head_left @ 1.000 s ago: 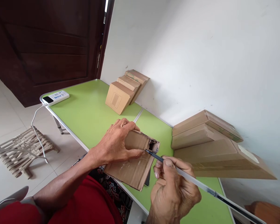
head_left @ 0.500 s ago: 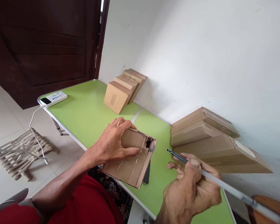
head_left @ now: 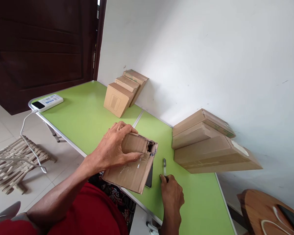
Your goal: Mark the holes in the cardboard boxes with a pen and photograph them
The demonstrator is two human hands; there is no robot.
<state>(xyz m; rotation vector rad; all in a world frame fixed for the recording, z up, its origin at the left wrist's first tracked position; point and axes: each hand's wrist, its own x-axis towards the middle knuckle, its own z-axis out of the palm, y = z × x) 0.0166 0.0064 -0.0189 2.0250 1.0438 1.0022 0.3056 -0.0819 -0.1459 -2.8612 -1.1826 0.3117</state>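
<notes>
My left hand (head_left: 117,143) is closed around a small cardboard box (head_left: 132,176), with the thumb across its top face and the fingers over the far edge. The box is tilted above the table's front edge, and a torn, dark hole shows at its far right corner. To the right, my right hand (head_left: 171,192) is closed low over the green table. From its fingers a slim pen (head_left: 164,165) sticks out, dark end pointing away from me; the rest is hidden by the hand. A dark flat device (head_left: 149,178) lies partly under the box.
Cardboard boxes lean on the wall in a left stack (head_left: 120,96) and a right stack (head_left: 205,150). A white device (head_left: 50,101) with a cable sits at the green table's (head_left: 78,114) left end. A woven stool (head_left: 19,163) and a wooden stool (head_left: 254,209) stand at the sides.
My right hand has moved left and down to the tabletop with the pen, which was held up in the air before. My left hand still holds the box. The view has shifted slightly.
</notes>
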